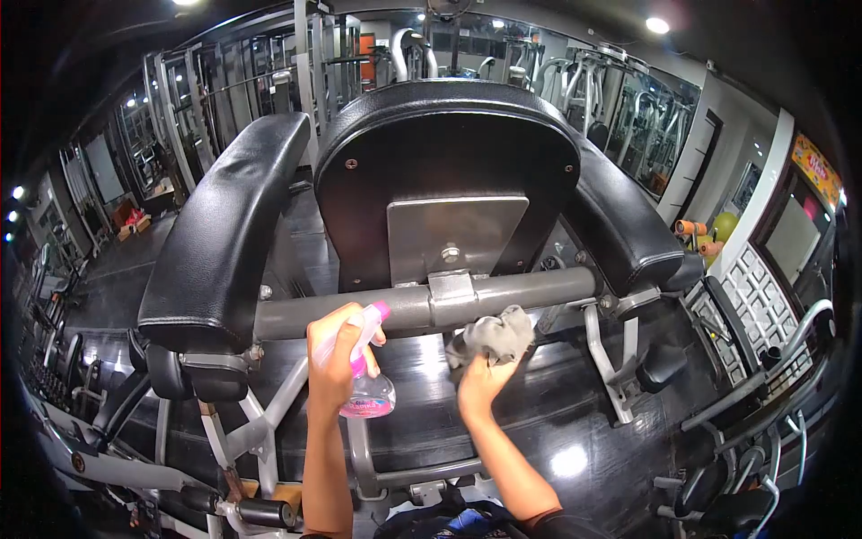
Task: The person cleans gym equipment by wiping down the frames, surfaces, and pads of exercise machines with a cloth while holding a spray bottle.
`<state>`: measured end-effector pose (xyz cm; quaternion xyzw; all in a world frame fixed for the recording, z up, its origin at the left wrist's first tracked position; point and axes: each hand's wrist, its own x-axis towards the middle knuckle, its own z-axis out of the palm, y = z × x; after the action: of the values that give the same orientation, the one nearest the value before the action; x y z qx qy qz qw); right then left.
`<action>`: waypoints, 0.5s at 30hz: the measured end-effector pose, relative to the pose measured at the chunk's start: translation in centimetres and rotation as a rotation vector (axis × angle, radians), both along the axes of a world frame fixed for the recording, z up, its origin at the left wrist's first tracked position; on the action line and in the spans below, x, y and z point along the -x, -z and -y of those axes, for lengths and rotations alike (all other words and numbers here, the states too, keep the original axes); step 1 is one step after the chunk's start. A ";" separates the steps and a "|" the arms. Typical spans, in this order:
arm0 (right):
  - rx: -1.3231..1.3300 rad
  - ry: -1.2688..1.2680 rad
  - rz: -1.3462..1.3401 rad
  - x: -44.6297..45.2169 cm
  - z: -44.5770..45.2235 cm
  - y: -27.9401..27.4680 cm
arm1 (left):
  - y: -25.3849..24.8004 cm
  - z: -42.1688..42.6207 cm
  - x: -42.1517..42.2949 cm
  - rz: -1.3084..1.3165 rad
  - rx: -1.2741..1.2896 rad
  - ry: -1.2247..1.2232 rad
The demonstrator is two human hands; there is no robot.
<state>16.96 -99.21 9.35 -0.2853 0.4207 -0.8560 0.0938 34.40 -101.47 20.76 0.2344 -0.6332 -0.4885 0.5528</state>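
My left hand (331,359) is wrapped round a clear spray bottle (370,396) with a pink nozzle and pink liquid, held upright just in front of the grey crossbar (359,312). In my right hand (486,382) is a crumpled grey cloth (496,336), close under the right half of the bar; whether it touches the bar I cannot tell. Above the bar stands the black backrest (449,153) of a gym machine, seen from behind, with a bolted metal plate (458,235).
Padded black arms flank the backrest, one on the left (235,225) and one on the right (620,211). White frame legs (260,436) stand below. More gym machines, mirrors and a wall rack (750,305) surround the dark floor (584,404).
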 end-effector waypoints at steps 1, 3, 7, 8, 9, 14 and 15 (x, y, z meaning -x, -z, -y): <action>-0.004 -0.064 0.146 -1.4 -0.1 -0.6 | 0.0 0.0 0.1 0.000 0.002 0.001; -0.150 -0.364 0.480 -3.4 -2.5 -5.4 | 0.1 0.0 0.1 -0.018 -0.011 0.010; 0.004 -0.483 0.372 -6.1 -3.0 -4.8 | 0.1 0.4 -0.4 0.047 0.026 0.024; 0.005 -0.483 0.372 -5.8 -2.9 -4.6 | 0.2 0.4 -0.3 0.047 0.027 0.024; 0.030 -0.454 0.476 -5.4 -2.8 -4.5 | 0.3 0.4 -0.4 0.030 0.007 0.031; -0.043 -0.627 0.714 -2.0 -1.8 -4.4 | -0.1 0.4 -0.8 0.026 -0.014 0.072; -0.074 -0.672 0.747 -2.5 -2.3 -5.9 | -0.4 0.4 -0.7 0.054 -0.020 0.075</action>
<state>19.44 -96.94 15.25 -0.0756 0.2735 -0.8067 0.5183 35.12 -101.84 21.20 0.2291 -0.6513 -0.5088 0.5143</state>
